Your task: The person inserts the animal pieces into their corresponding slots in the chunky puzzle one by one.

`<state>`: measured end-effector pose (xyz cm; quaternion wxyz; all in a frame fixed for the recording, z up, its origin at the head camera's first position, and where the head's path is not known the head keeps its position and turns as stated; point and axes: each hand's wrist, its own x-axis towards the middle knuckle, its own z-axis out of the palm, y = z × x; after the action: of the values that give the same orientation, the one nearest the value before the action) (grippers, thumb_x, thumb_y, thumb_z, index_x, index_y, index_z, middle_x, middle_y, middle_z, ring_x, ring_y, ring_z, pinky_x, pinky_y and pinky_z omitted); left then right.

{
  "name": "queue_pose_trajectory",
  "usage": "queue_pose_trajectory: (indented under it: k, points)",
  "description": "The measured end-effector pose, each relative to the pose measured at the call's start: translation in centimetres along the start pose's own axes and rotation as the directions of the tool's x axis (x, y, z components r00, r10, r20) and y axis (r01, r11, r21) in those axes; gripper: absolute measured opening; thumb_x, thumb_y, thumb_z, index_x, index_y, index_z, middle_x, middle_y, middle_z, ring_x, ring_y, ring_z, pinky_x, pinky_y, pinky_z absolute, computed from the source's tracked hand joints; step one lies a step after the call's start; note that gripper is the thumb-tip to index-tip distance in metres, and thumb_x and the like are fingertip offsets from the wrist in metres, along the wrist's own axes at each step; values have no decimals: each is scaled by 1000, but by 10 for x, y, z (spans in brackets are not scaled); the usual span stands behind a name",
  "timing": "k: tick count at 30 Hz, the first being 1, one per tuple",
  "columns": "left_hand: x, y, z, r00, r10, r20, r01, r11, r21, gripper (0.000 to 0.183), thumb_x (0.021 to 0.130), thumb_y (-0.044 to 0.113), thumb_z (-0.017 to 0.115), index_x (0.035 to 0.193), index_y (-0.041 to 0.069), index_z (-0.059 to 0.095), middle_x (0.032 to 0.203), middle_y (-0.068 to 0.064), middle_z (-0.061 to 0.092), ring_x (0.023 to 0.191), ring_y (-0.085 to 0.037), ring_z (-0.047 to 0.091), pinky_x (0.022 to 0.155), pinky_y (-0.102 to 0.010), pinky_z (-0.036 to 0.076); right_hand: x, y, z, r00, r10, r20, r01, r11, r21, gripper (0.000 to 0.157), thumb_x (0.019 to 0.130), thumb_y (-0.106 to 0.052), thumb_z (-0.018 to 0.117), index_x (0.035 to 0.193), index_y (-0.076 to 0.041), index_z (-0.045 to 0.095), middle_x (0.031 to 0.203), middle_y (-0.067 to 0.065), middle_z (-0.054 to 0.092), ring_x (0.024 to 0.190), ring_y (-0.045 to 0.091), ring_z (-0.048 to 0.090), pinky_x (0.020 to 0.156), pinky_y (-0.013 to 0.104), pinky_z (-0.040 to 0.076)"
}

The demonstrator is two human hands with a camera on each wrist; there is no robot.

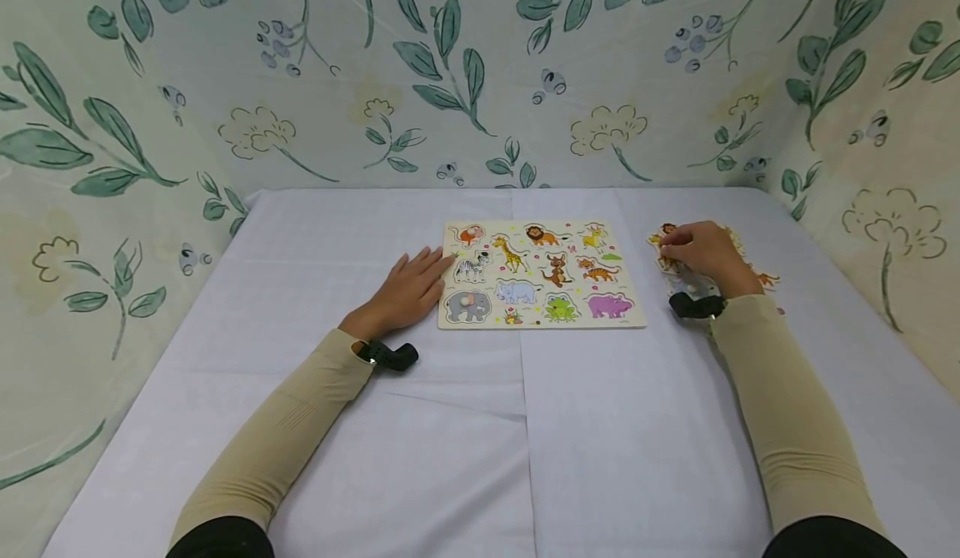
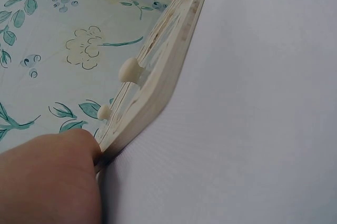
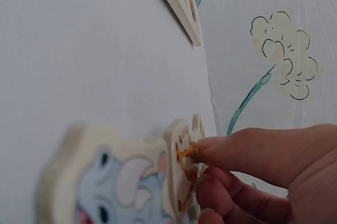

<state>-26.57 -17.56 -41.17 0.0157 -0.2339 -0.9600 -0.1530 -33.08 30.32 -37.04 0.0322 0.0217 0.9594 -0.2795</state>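
Observation:
A light wooden puzzle board with colourful animal pictures lies on the table. My left hand rests at its left edge, fingers extended and fingertips at the rim. Round wooden knobs stand out from the board's face in the left wrist view. To the right of the board, my right hand pinches a wooden animal piece with an orange-brown picture between thumb and fingers. A larger wooden piece with a blue-grey animal is close beside it, blurred. The right hand covers part of the loose pieces.
Several loose animal pieces lie around and under the right hand. A white cloth with fold lines covers the table. Leaf-and-flower patterned fabric hangs behind and at both sides. Each wrist wears a black strap.

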Motion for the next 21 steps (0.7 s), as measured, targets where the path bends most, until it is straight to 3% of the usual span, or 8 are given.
queue_pose_trajectory:
  k: [21]
  points:
    - [0, -1, 1, 1000, 5, 2, -5, 1000, -5, 52, 104, 32, 31, 154, 19, 27, 160, -6, 20, 148, -25, 10, 117, -50, 3, -1, -10, -1, 1000, -1, -15, 1, 1000, 3, 24, 97, -15, 58, 115, 1, 64, 113, 24, 58, 97, 36, 51, 86, 51, 47]
